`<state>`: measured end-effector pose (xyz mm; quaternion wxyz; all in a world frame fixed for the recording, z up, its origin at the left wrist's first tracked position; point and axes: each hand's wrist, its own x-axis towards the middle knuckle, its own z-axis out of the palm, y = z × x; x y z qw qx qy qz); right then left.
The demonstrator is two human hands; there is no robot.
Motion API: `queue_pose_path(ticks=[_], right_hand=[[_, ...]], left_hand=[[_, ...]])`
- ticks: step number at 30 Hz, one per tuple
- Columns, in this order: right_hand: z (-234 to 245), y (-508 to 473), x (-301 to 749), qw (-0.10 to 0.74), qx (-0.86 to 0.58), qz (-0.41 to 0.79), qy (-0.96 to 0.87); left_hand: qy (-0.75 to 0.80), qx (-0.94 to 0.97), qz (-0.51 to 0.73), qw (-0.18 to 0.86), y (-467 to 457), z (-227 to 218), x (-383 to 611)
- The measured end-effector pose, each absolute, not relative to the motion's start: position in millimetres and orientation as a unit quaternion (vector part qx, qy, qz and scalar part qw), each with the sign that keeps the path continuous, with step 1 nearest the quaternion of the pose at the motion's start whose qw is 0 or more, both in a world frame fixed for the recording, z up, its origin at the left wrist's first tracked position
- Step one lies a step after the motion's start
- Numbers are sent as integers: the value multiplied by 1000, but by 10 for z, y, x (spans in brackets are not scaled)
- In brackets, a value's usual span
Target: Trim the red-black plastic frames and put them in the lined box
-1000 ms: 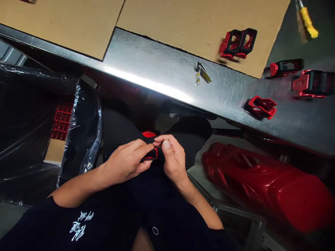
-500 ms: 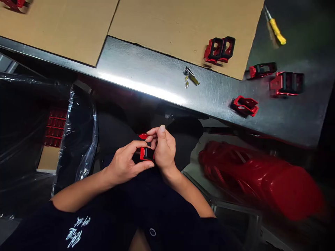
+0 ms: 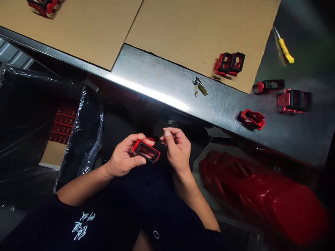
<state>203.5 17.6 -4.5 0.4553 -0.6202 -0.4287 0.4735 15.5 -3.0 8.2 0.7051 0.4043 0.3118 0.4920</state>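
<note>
My left hand [image 3: 124,156] grips a rectangular red-and-black frame part [image 3: 146,151] between thumb and fingers, over my dark lap. A small red edge [image 3: 150,139] shows behind the part, near my left fingers. My right hand [image 3: 177,148] sits just to the right of the part, apart from it, with its fingers curled together and nothing visible in them. Both forearms come in from the lower part of the view.
A steel table edge [image 3: 167,83] runs above my hands, with cardboard sheets [image 3: 199,45], several red-and-black parts [image 3: 229,64], a yellow-handled screwdriver [image 3: 285,50] and small metal clippers [image 3: 200,86]. A large glossy red moulding [image 3: 261,197] lies right; plastic-wrapped stacked red parts [image 3: 62,123] lie left.
My right hand has let go of the part and moved right. My left hand has turned the part so its rectangular opening faces up. The whole view has shifted slightly.
</note>
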Motion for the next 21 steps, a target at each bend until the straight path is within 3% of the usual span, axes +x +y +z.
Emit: queue_pose_path(ticks=[13, 21], right_hand=[[136, -206, 2056, 437, -466, 652, -409], [97, -204, 2006, 429, -520, 620, -401]], left_hand=[[384, 542, 492, 563, -17, 74, 95], [420, 474, 520, 573, 43, 31, 118]])
